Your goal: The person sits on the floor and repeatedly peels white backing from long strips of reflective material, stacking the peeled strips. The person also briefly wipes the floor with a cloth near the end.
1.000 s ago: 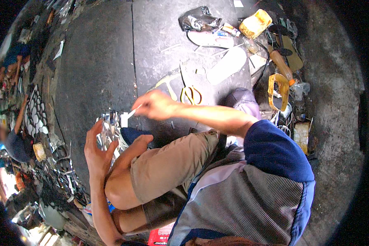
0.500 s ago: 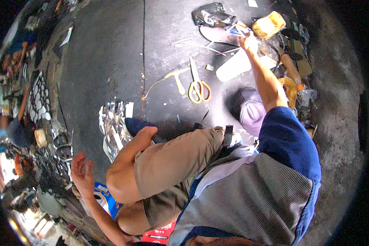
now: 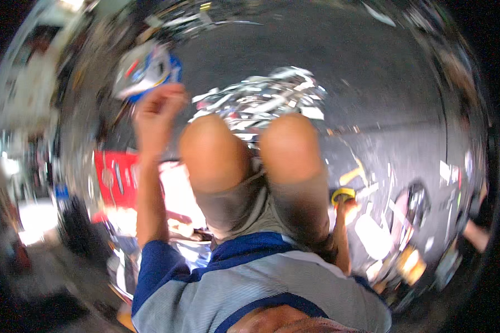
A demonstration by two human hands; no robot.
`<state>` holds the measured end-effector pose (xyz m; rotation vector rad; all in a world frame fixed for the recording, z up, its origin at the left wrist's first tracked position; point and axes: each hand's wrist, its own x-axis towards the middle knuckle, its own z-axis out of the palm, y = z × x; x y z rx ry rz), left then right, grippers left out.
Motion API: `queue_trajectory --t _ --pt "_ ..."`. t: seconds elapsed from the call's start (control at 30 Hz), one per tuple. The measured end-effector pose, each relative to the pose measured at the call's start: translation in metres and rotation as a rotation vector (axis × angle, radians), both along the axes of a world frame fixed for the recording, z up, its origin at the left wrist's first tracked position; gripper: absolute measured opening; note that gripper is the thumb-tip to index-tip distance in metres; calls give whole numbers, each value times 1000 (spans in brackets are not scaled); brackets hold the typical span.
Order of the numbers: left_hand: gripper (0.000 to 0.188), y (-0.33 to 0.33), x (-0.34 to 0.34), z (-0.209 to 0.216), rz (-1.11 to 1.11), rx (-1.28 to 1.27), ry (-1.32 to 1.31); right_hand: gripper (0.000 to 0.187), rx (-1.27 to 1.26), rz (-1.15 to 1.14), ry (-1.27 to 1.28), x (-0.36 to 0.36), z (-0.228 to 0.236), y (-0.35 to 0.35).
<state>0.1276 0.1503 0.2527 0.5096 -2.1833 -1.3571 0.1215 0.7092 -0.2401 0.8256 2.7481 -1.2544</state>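
My right hand (image 3: 347,210), low on the right beside my right knee, is closed on the yellow handles of a pair of scissors (image 3: 343,195). The blades point away to the right, blurred. My left hand (image 3: 160,111) is raised to the left of my left knee, its fingertips overlapping the lower edge of a blue and white packet (image 3: 150,72). Motion smears its fingers, so whether they grip the packet cannot be made out. In front of my knees lies a heap of shiny silver and white strips (image 3: 261,100).
Left of my thigh is a red bag (image 3: 116,177). Beyond my right hand lie a white container (image 3: 373,236), a yellow-orange block (image 3: 411,266) and a dark plastic bag (image 3: 418,201). Another person's limb (image 3: 475,236) shows at the right rim. The dark floor (image 3: 361,61) stretches ahead.
My view has swung left. My right hand has left the items by the plastic bag and taken hold of the scissors, which lay on the floor. My left hand now overlaps the blue packet.
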Motion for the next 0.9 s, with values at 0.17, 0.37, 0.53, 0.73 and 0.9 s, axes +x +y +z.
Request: queue_trajectory --t 0.17,0.37,0.53,0.73,0.9 --pt "13 26 142 -186 314 428 -166 41 -1276 453 70 -31 24 -23" --pt "24 105 178 -246 210 601 -431 39 -234 393 -14 -97 98 -69" --pt "31 101 171 -267 103 617 -428 38 -259 573 37 -131 131 -129" --pt "23 90 184 -246 213 454 -513 37 -290 714 84 -148 153 -192" --pt "22 13 309 -295 1039 53 -359 36 -309 793 105 -140 164 -232"
